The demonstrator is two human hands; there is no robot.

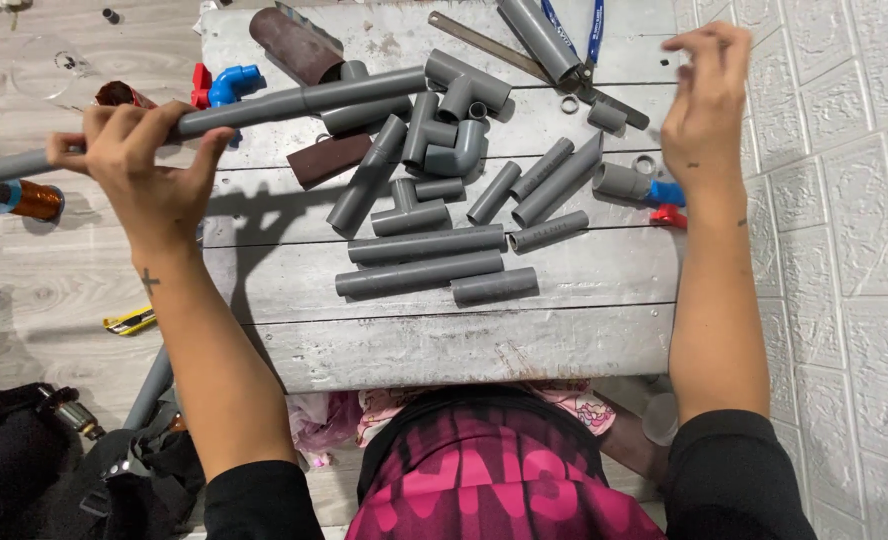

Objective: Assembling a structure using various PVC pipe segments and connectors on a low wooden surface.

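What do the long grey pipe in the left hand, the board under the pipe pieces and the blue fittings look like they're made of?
Long grey pipe, held by the left hand: probably rigid plastic, matte and uniformly grey. Board: seemingly wooden planks, going by the seams between them, with worn whitish paint. Blue fittings: likely moulded plastic, with a smooth, slightly glossy surface.

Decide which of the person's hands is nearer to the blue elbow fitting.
Left. The left hand grips the long grey pipe just beside the blue elbow fitting; the right hand hovers across the board.
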